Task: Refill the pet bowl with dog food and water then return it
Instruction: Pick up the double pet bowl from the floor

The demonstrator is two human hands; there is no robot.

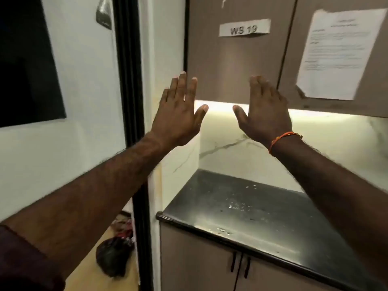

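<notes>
both arms reach forward at chest height; the left hand point(180, 114) and right hand point(265, 113) are raised backs to the camera, fingers straight and spread, thumbs pointing inward, holding nothing. they hover in front of the upper cabinet door point(231, 59) labelled "ws 19", above the dark countertop point(241, 208), whose front edge runs diagonally. no pet bowl shows in view
</notes>
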